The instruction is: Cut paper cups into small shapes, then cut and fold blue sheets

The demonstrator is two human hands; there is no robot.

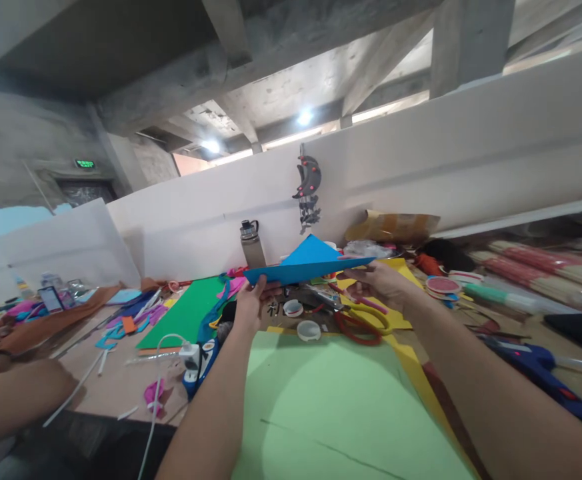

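I hold a folded blue paper sheet (307, 265) out in front of me, above the table. My left hand (249, 305) pinches its left end, fingers closed on the edge. Over at its right end, my right hand (381, 283) grips the sheet, fingers curled. The sheet lies almost flat, with a triangular flap standing up in its middle. Below my arms a light green sheet (335, 407) lies on the table.
Red and yellow scissors (363, 321), tape rolls (309, 329), a dark green sheet (191, 311), yellow paper (411, 363) and paper scraps litter the table. A blue glue gun (545, 373) lies right; a charger with white cable (191, 353) left. A bottle (252, 244) stands by the white partition. Another person's arm (15, 393) rests at far left.
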